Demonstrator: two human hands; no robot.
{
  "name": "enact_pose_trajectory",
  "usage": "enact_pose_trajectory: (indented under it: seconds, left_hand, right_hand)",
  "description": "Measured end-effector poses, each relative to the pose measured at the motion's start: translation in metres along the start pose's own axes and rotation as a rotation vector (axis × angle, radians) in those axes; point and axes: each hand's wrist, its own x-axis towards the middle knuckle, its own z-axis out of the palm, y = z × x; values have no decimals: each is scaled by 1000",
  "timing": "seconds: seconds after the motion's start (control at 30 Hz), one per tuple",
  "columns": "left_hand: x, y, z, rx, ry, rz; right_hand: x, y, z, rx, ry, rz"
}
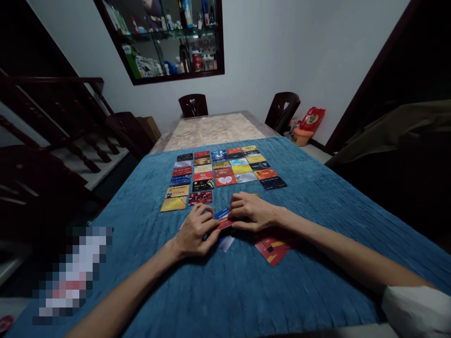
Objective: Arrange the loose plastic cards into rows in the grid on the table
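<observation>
Several plastic cards lie in columns on the blue cloth, among them a gold card [174,203] and a maroon card [200,198] just beyond my left hand [198,230]. Between my two hands is a blue and red card [223,218], tilted up a little. My left hand's curled fingers and thumb close on its left side. On the other side, the fingers of my right hand [252,212] pinch its right edge. Under my hands lie a pale purple card [226,242] and a red and orange card [274,249], both partly covered.
The blue cloth [197,291] covers the near part of a long table with a patterned top [214,129]. Dark chairs [283,111] stand around it. At the left lies a pixelated pale object [75,272]. A shelf recess [176,47] is in the far wall.
</observation>
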Motion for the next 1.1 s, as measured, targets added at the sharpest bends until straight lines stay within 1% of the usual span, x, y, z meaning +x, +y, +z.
enact_pose_trajectory:
  seconds: [0.13, 0.27, 0.43, 0.53, 0.77, 0.97, 1.1]
  left_hand:
    - [-3, -6, 3, -34, 14, -46]
    - [-6, -13, 7, -44, 44, -102]
    - [-8, -18, 11, -18, 71, -88]
    - [-9, -19, 12, -21, 63, -104]
    - [-8, -20, 11, -68, 58, -153]
    - [-7, -19, 11, -60, 78, -185]
    - [-3, -16, 9, -43, 164, -187]
  right_hand:
    - [-1, 4, 3, 26, 43, 14]
    - [-2, 10, 10, -33, 50, 56]
    - [-3, 14, 17, -66, 88, 117]
    - [-3, 13, 18, -51, 106, 161]
    - [-3, 11, 20, 7, 82, 248]
    - [-3, 13, 22, -8, 91, 249]
    - [-2, 14, 21, -20, 189, 211]
